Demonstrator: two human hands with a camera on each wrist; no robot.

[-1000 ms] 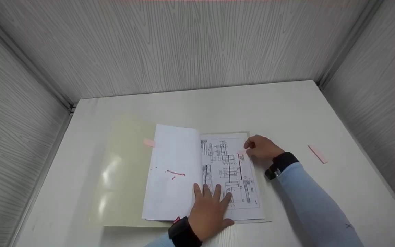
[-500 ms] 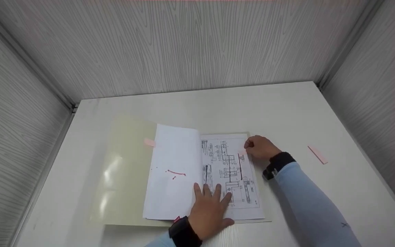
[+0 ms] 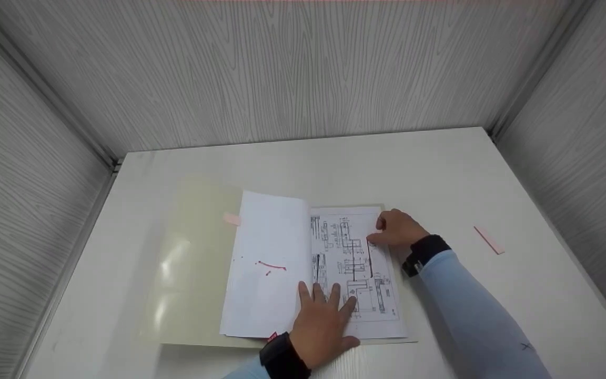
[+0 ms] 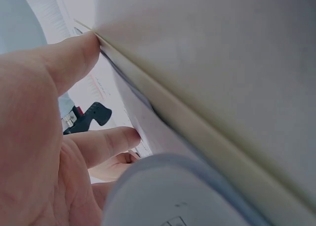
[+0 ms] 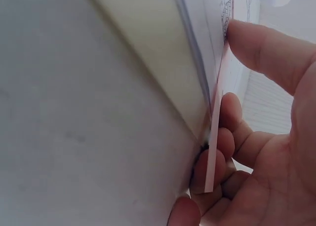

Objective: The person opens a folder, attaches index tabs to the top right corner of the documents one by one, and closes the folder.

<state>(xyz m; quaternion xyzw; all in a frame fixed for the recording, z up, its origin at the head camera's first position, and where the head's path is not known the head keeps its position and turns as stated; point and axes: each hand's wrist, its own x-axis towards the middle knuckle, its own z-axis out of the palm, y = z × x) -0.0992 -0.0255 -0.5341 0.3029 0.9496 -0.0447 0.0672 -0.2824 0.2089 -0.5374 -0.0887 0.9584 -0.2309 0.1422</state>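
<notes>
A folder (image 3: 187, 284) with a pale yellow-green cover lies open on the table. Its right-hand sheet (image 3: 358, 329) bears printed technical drawings with red and black pen lines. My left hand (image 3: 321, 331) rests palm down on this sheet's lower part, fingers spread. At the sheet's upper right edge my right hand (image 3: 400, 229) has its thumb (image 5: 261, 45) pressed on a pink sticky note (image 5: 211, 171), whose free end sticks out past the paper. The other fingers (image 5: 230, 110) curl about that end. Thumb and hand hide the note in the head view.
Another pink sticky note (image 3: 232, 219) juts from the turned white page (image 3: 269, 231) on the left. To the right, a small pad of pink sticky notes (image 3: 489, 240) lies on the white table (image 3: 303, 168). Grey wood-grain panels (image 3: 303, 68) enclose the back and sides.
My right thumb has slid inward over the sticky note on the drawing sheet, covering it; before, the fingers were bunched at its outer edge. The left hand keeps its place.
</notes>
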